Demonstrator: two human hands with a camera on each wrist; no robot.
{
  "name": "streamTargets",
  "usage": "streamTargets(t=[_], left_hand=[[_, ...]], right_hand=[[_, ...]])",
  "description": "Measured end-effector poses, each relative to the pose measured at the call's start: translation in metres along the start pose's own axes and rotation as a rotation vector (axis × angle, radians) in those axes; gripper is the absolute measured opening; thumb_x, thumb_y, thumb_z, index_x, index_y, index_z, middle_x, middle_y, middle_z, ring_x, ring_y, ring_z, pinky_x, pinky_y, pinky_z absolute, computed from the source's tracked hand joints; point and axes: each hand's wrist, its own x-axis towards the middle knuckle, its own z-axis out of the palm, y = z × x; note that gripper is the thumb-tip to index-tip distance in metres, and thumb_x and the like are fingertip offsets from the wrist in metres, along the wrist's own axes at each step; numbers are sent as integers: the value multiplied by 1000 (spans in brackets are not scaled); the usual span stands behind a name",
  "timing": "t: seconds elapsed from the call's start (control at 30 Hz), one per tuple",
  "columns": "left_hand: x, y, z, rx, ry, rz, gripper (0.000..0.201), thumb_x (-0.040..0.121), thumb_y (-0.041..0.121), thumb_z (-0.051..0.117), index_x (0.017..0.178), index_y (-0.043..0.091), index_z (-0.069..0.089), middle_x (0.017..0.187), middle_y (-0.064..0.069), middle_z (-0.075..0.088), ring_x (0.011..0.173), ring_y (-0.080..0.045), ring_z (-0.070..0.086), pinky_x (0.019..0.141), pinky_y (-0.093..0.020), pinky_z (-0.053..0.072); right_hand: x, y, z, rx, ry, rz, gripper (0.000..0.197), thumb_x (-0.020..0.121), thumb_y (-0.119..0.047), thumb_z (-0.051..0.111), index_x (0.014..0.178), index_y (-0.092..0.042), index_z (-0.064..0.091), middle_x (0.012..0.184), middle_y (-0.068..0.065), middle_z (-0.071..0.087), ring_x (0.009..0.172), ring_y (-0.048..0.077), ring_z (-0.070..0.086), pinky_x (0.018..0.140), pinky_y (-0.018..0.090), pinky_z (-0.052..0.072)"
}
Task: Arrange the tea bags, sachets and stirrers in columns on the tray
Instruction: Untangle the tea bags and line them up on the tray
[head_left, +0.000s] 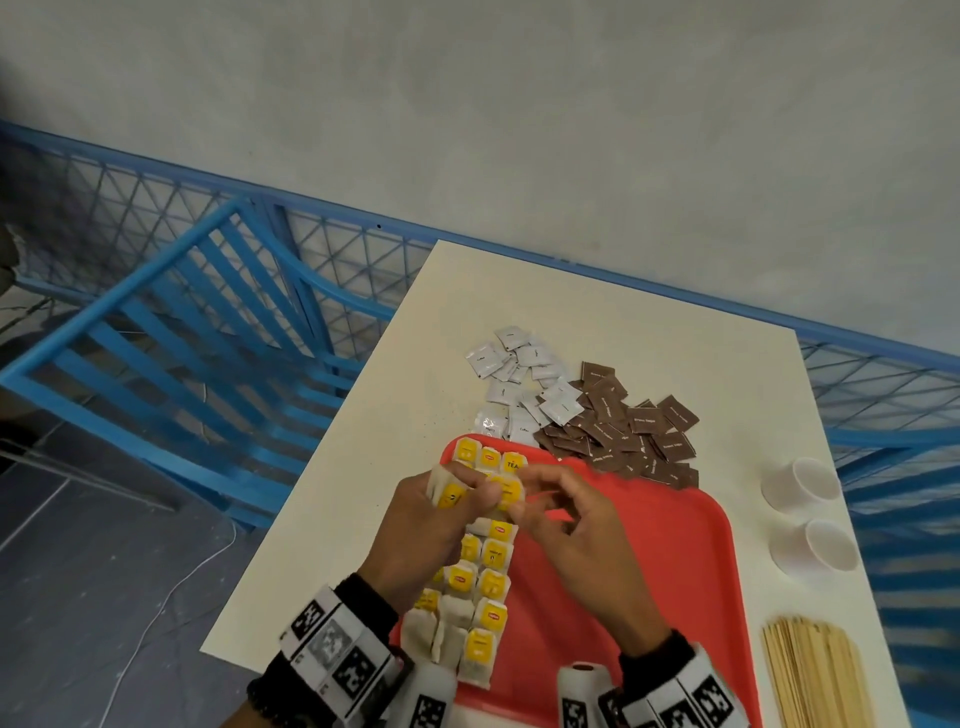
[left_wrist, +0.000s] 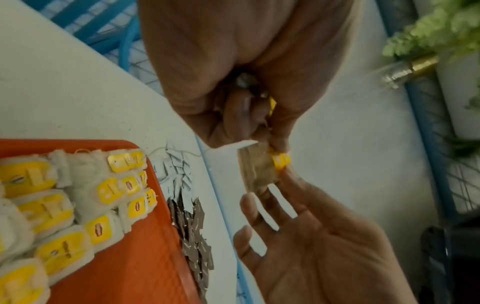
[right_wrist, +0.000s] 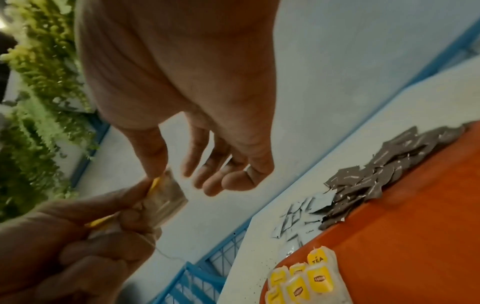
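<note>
Left hand (head_left: 447, 512) curled in a tight grip; right hand (head_left: 571, 525) beside it, fingers loosely spread.

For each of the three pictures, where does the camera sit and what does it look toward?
Head: above, looking down on the red plastic tray, both hands.
Left wrist: along the left hand, which grips tea bags; the right hand is opposite.
Right wrist: along the right hand toward the left hand.
Shared: all show the tray's yellow-tagged tea bag columns.
</note>
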Motion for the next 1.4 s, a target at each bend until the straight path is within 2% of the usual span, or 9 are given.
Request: streamTargets(t=[0.13, 0.2, 0.33, 0.53, 0.7, 0.9, 1.13, 1.27, 1.4], left_hand=[[1, 9, 1, -113, -3, -25, 12, 92, 4, 63, 80, 2, 60, 41, 8, 49, 31, -2, 42, 36, -13, 34], [2, 9, 1, -135, -11, -39, 14, 93, 1, 60, 79, 1, 58, 40, 7, 48, 31, -2, 43, 35, -12, 35], [6, 0, -6, -98, -13, -60, 14, 87, 16, 70, 73, 13, 69, 44, 6, 40, 35, -7, 28, 38, -16, 26], [5, -7, -5, -94, 24, -82, 10, 87, 18, 71, 81, 11, 70, 45, 6, 40, 36, -7, 29, 38, -17, 27], [9, -12, -17, -93, 121, -104, 38, 86, 25, 70, 104, -8, 65, 46, 9, 44, 34, -5, 36, 36, -16, 30], [-8, -28, -30, -64, 92, -228, 28, 94, 15, 63, 102, -13, 60, 45, 9, 54, 33, -2, 47, 35, -13, 36], [-11, -49, -38, -99, 109, -336, 60, 80, 47, 67, 107, -6, 64, 54, 3, 40, 44, -8, 29, 41, -20, 24], [-8, -41, -40, -233, 61, -385, 70, 90, 65, 45, 105, 2, 69, 62, -2, 46, 45, -10, 34, 40, -20, 24], [-3, -35, -43, -466, -58, -448, 82, 89, 74, 32, 101, 4, 73, 70, -9, 56, 44, -14, 47, 41, -19, 33]], right_hand=[[-1, 0, -2, 10, -41, 24, 14, 88, -29, 72, 102, -28, 73, 107, -5, 71, 95, 16, 66, 78, 37, 52], [-1, 1, -1, 28, 13, 26, 15, 90, -22, 72, 104, -27, 73, 110, -4, 70, 94, 16, 66, 79, 35, 52], [-2, 2, 3, -27, -74, 20, 21, 86, -39, 70, 91, -19, 76, 99, -3, 72, 92, 15, 67, 76, 27, 49], [2, 4, 9, -99, 18, 4, 9, 88, -28, 72, 86, -21, 77, 83, -5, 73, 73, 14, 62, 65, 22, 45], [30, 44, -9, -49, 167, 249, 9, 90, -13, 71, 82, -11, 75, 64, -8, 63, 60, 5, 50, 57, 15, 40], [37, 108, 13, -82, 161, 543, 18, 86, -9, 74, 70, -10, 68, 62, -5, 64, 55, 4, 53, 49, 12, 41], [43, 118, 35, -285, 251, 561, 24, 76, -16, 82, 76, -14, 58, 76, 1, 66, 65, 14, 56, 56, 25, 43], [42, 103, 34, -405, 260, 503, 37, 74, -24, 81, 77, -20, 45, 73, -4, 53, 63, 13, 45, 56, 29, 37], [35, 56, 31, -342, 204, 251, 26, 84, -28, 76, 79, -17, 53, 60, -10, 46, 56, 6, 43, 53, 23, 35]])
